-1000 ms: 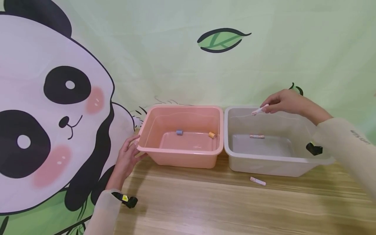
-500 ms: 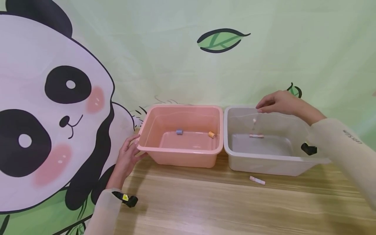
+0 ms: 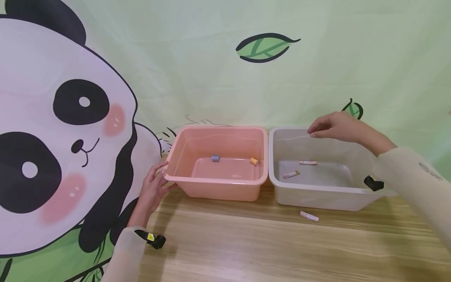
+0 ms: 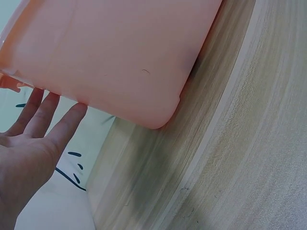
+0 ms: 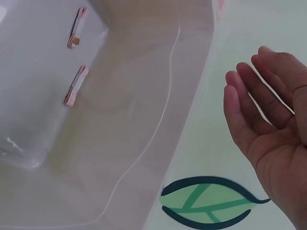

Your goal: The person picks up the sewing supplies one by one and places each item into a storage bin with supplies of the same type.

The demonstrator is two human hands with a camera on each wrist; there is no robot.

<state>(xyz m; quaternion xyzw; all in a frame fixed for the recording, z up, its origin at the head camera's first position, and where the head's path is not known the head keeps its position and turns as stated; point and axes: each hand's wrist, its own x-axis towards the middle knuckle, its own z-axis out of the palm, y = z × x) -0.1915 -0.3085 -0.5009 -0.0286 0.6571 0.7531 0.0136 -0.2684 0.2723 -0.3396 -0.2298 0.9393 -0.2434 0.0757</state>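
My right hand (image 3: 336, 126) hovers over the back of the grey bin (image 3: 317, 192), fingers loosely bent and holding nothing. In the right wrist view, its palm (image 5: 283, 148) faces up beside the rim. On the bin's floor lie two slim pinkish bundles with white bands, one bundle (image 3: 308, 163) farther back and another bundle (image 3: 291, 174) nearer the front left. A third slim bundle (image 3: 309, 216) rests on the table before the bin. My left hand (image 3: 152, 192) touches the left side of the pink bin (image 3: 215, 192); its straight fingers (image 4: 67, 125) meet the wall below the rim.
Inside the pink bin are a small blue cylinder (image 3: 215, 158) and a small orange cylinder (image 3: 254, 161). The bins stand side by side on a wooden table (image 3: 267, 250). Behind them hangs a green backdrop (image 3: 197, 70) printed with a panda and leaves.
My right hand has let go of the slim bundle; it fell into the grey bin and lies at the front left of its floor. The left hand has stayed at the pink bin.
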